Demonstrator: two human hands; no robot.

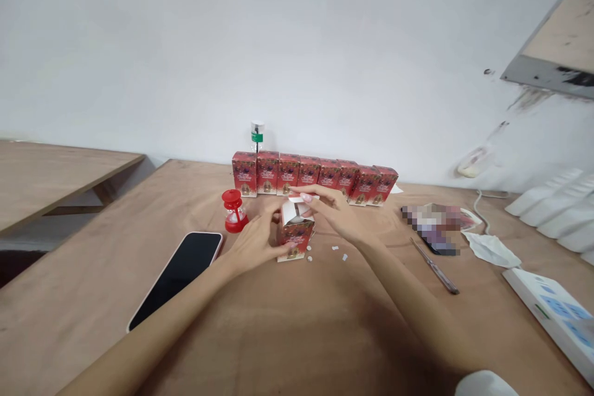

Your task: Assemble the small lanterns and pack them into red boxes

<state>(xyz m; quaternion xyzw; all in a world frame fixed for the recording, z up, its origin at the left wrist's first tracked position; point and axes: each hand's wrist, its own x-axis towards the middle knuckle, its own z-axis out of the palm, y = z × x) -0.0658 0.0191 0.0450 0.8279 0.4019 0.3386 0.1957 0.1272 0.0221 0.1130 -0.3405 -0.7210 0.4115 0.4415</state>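
A small red printed gift box (297,236) stands upright on the wooden table with its top flap raised. My left hand (260,236) is wrapped around its left side. At the top, my right hand (328,205) pinches the white-lined flap between thumb and fingers. What lies inside the box is mostly hidden; a bit of white shows in the opening. Just left of my left hand stands a small red lantern (234,211) with a clear middle. Behind the hands runs a row of several matching red boxes (310,171).
A phone (179,275) lies at left on the table (288,334). Paper scraps (344,257) are near the box. To the right are a thin tweezer-like tool (436,267), a blurred-out item (431,226), a tissue (492,250) and a power strip (552,306). A clear bottle (257,133) stands behind the row.
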